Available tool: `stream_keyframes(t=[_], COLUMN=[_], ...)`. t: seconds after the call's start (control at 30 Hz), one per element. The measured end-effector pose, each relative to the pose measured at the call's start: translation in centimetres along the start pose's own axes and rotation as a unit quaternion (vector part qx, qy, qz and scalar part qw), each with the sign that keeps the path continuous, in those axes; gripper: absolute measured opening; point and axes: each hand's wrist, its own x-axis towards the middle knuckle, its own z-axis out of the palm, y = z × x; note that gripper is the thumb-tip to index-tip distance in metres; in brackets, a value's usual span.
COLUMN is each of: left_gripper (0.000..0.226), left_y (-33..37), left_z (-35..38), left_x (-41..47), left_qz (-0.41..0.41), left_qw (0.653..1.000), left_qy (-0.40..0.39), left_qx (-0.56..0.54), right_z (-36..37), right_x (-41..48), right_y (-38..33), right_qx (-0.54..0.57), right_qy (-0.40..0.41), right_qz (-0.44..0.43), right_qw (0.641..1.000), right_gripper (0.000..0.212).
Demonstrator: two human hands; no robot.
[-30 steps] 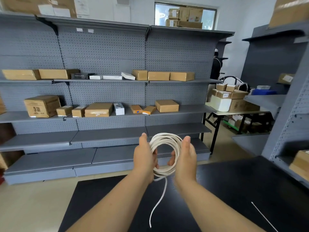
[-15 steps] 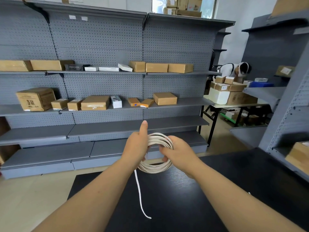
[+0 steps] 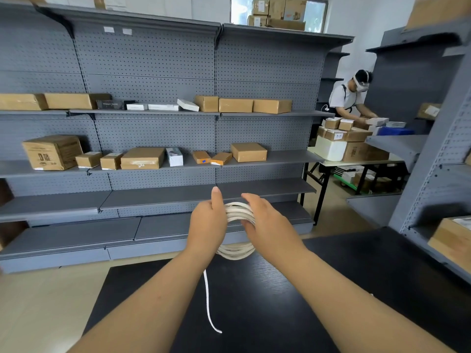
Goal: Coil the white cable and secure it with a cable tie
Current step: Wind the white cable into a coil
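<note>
Whereas the view of a second ago has both hands open on either side of the white cable (image 3: pixel 237 252), a thin round off-white cord whose ring faces the camera, the left hand (image 3: pixel 207 225) and right hand (image 3: pixel 270 225) now close on it at the centre of the frame, above the far edge of the black wood-grain counter (image 3: pixel 254 301). The right hand lies across the upper right of the bundle, thumb over the top and fingers (image 3: pixel 248 221) curled through the loops. The left hand clasps the left side with its thumb raised straight; its fingers are hidden behind the hand and evidently wrapped round the strands. The loose tail, earlier hanging from the middle of the ring, now drops from beneath the left hand.

Judgement: winding is all but complete and the loops are being gathered. Only the short tail remains to be taken in before tying. No cable tie can be identified. A small white mark beside the right forearm at lower right is too small to name.

Condition of the cable: several loops lie close and roughly parallel, seen partly edge-on. The upper arc shows between the hands and the lower arc sags beneath them. The coil is held clear of the counter. The tail's end curves down at lower centre, and whether it touches the surface cannot be told. The loops look springy and likely to splay if either grip slackens.
</note>
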Motion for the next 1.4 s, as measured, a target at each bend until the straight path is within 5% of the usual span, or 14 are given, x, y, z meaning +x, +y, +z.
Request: stream_keyframes(t=[0.17, 0.3, 0.53, 0.83, 1.03, 1.13, 1.3, 1.4], left_gripper=[0.056, 0.058, 0.060, 0.056, 0.057, 0.057, 0.059, 0.057], left_y=[0.6, 0.7, 0.2, -0.2, 0.3, 0.7, 1.0, 1.1], left_z=[0.5, 0.8, 1.0, 2.1, 3.2, 2.7, 2.2, 2.1], left_x=[-0.8, -0.7, -1.1, -3.3, -3.2, -2.9, -2.2, -2.0], left_qz=[-0.001, -0.022, -0.099, -0.015, -0.019, 0.026, 0.087, 0.098], left_qw=[0.999, 0.998, 0.978, 0.994, 0.980, 0.983, 0.988, 0.988], left_qy=[-0.038, -0.051, -0.126, 0.043, 0.113, 0.130, 0.114, 0.115], left_qx=[0.022, 0.019, -0.136, -0.097, -0.163, -0.124, -0.061, -0.036], right_z=[-0.3, -1.0, -1.9, -2.2, -2.1, -2.2, -2.6, -2.6], right_x=[-0.6, -0.8, -0.9, -0.8, -0.6, -0.6, -0.4, 0.1], right_y=[0.5, 0.6, 0.6, 0.9, 1.1, 1.0, 0.6, 0.3], right_qx=[-0.198, -0.227, -0.181, -0.047, 0.038, 0.079, 0.140, 0.106], right_qy=[0.004, -0.016, -0.046, 0.024, 0.050, 0.050, 0.055, 0.038], right_qz=[-0.050, -0.062, -0.018, 0.068, 0.045, 0.042, 0.029, 0.011], right_qw=[0.979, 0.972, 0.982, 0.996, 0.997, 0.995, 0.988, 0.994], right_gripper=[0.057, 0.036, 0.025, 0.002, 0.007, 0.007, 0.045, 0.036])
